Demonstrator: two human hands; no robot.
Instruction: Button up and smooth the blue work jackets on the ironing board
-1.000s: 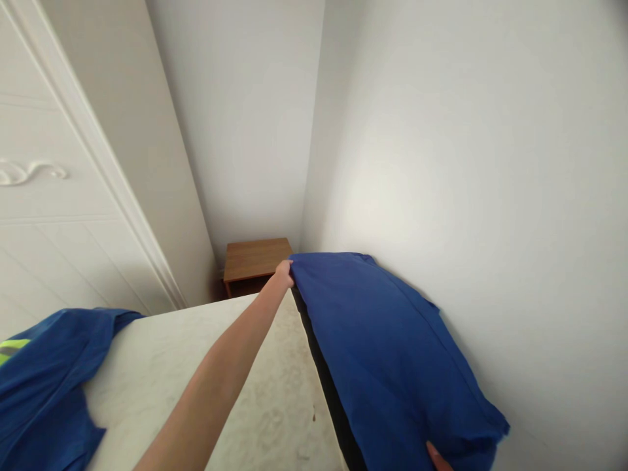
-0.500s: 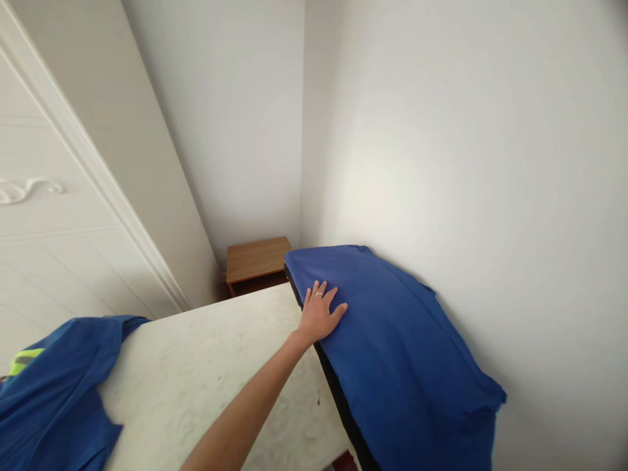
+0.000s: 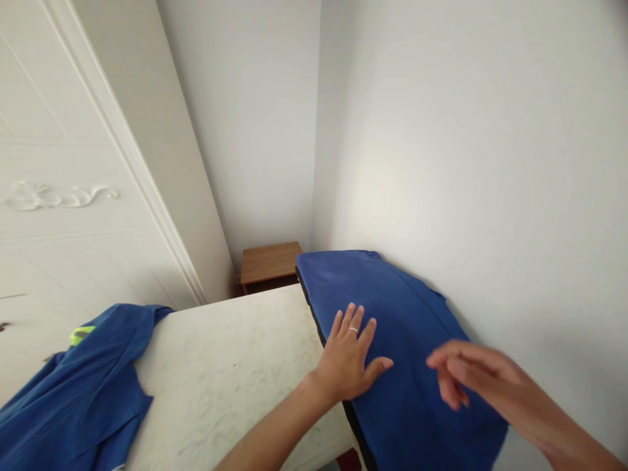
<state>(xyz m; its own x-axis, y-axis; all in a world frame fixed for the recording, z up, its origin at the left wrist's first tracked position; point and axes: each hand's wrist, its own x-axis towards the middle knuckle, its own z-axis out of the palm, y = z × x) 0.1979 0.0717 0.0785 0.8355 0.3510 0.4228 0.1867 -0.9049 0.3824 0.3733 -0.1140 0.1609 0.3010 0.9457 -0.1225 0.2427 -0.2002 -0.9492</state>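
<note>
Blue cloth (image 3: 392, 307) lies spread over a long black-edged board (image 3: 311, 301) beside the wall. My left hand (image 3: 346, 360), with a ring on one finger, rests flat on the cloth near the board's left edge, fingers spread. To its right, my right hand (image 3: 473, 373) hovers over the right part of the cloth. Its fingers are loosely bent and apart, with nothing in them. Further left, a crumpled blue garment (image 3: 103, 373) with a yellow-green patch drapes across a pale, stained mattress-like surface (image 3: 230, 366).
A small brown wooden table (image 3: 269, 261) stands in the corner beyond the pale surface. On the left rises a white wardrobe (image 3: 98, 170) with carved trim. A white wall (image 3: 466, 163) runs close along the right side of the board.
My right hand has come into view from the right. My left hand has slid nearer along the cloth. The view has turned slightly left, showing more of the wardrobe.
</note>
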